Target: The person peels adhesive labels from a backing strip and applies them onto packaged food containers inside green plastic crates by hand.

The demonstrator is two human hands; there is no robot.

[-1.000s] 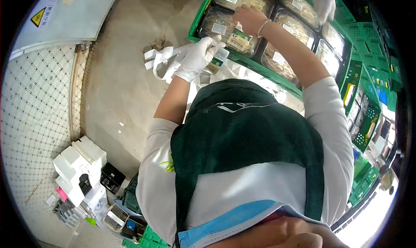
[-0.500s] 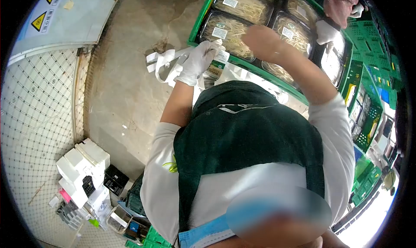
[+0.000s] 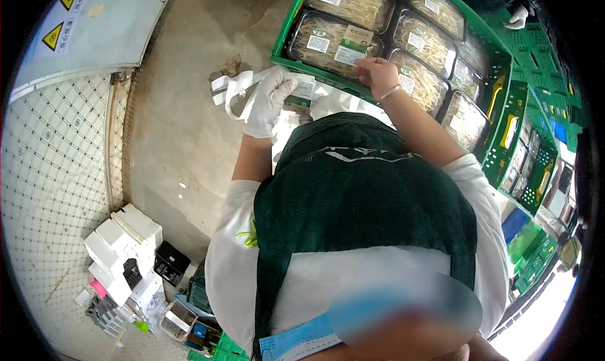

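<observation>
My right hand [image 3: 378, 77], bare with a bracelet on its wrist, has its fingers closed at the lower right corner of a green-and-white label [image 3: 353, 46]. That label lies on the film of a black tray of bean sprouts [image 3: 309, 32], the nearest left pack in a green crate [image 3: 340, 80]. A smaller white sticker is also on this pack. My left hand [image 3: 270, 102], in a white glove, is closed around a stack of similar labels [image 3: 302, 91] just outside the crate's near edge. White strips [image 3: 234, 90] hang beside that hand.
More sprout packs [image 3: 423, 36] fill the crate. Other green crates [image 3: 529, 146] stand at the right. A co-worker's gloved hand [image 3: 518, 17] is at the top right. White boxes [image 3: 120, 254] are piled at the lower left, near the wall panel [image 3: 57, 172].
My right hand, blurred over the packs earlier, is now at the near left pack, where a label shows. My left hand has shifted slightly left and down. The co-worker's hand has withdrawn from the crate.
</observation>
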